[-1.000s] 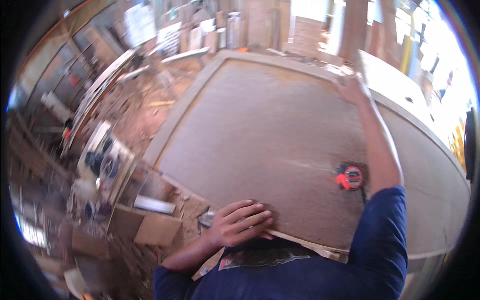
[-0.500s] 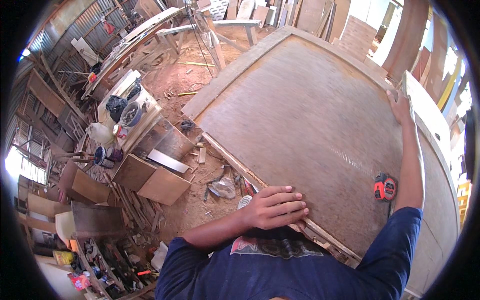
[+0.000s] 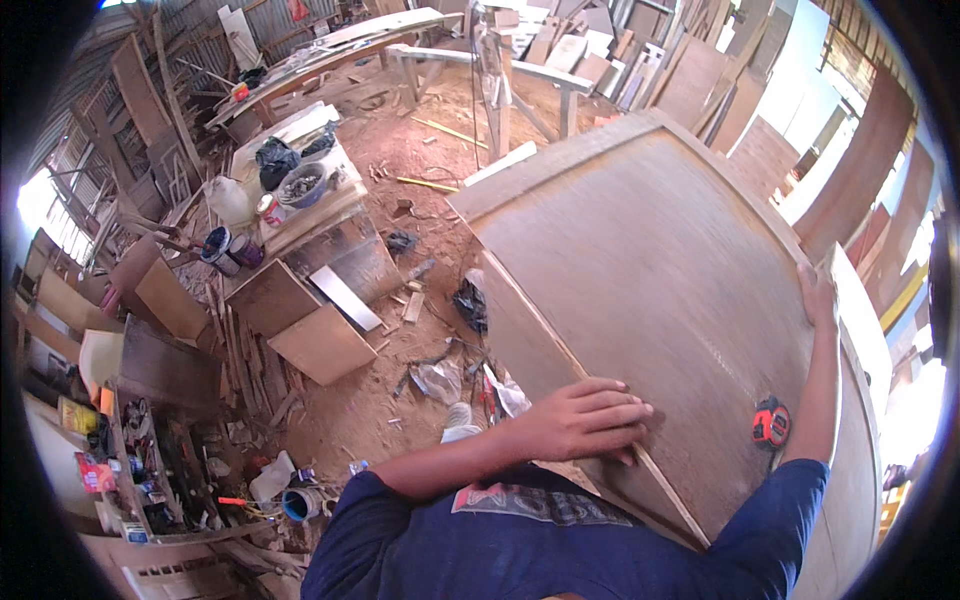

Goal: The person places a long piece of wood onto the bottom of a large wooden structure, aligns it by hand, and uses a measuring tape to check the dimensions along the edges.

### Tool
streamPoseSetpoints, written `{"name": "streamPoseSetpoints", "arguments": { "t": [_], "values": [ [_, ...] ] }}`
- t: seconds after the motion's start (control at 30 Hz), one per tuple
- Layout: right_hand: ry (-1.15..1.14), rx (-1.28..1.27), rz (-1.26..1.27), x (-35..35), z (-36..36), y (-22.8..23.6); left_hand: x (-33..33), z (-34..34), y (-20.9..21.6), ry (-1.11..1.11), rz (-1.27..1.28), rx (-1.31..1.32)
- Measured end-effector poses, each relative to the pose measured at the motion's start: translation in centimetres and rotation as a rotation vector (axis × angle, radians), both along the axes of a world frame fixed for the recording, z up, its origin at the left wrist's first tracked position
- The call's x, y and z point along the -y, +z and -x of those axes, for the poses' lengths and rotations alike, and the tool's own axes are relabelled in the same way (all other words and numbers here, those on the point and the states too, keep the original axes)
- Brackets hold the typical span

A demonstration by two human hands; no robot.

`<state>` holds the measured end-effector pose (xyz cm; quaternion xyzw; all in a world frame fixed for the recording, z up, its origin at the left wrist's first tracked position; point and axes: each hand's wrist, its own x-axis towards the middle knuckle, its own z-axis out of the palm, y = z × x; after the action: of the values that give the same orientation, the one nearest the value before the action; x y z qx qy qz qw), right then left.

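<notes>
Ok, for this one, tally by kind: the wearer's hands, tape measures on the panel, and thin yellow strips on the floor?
Hands: 2 (left hand, right hand)
Tape measure on the panel: 1
Yellow strips on the floor: 2
Total: 5

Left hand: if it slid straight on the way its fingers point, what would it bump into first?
Probably the red and black tape measure lying on the panel, though the left hand might just miss it; depth is unclear in this curved view.
</notes>
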<state>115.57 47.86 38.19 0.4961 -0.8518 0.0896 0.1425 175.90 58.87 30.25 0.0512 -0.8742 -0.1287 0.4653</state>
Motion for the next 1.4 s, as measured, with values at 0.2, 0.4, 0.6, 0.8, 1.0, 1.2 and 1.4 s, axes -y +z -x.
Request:
{"name": "streamPoseSetpoints", "arguments": {
  "t": [0.2,0.4,0.6,0.8,1.0,1.2,1.4],
  "values": [
    [-0.039,0.096,-0.234,0.2,-4.6,5.0,3.9,-7.1,0.3,-0.025,0.0,-0.055],
    [0.145,0.273,-0.304,2.3,-24.6,13.2,13.1,-18.6,-1.9,-0.002,-0.096,-0.077],
    [0.208,0.25,-0.248,2.7,-48.3,9.1,22.7,-28.2,-4.8,-0.013,-0.181,-0.03],
    [0.108,0.459,-0.246,4.7,-59.1,5.4,32.0,-31.9,-6.3,0.007,-0.345,0.054],
    [0.081,0.546,-0.316,5.2,-58.8,6.1,41.2,-28.9,-7.5,-0.124,-0.403,0.16],
    [0.095,0.659,-0.296,6.3,-59.5,5.9,52.6,-20.4,-8.2,-0.28,-0.514,0.148],
    [-0.018,0.696,-0.327,8.0,-59.6,6.9,61.5,-6.6,-7.2,-0.487,-0.801,0.254]
  ]
}}
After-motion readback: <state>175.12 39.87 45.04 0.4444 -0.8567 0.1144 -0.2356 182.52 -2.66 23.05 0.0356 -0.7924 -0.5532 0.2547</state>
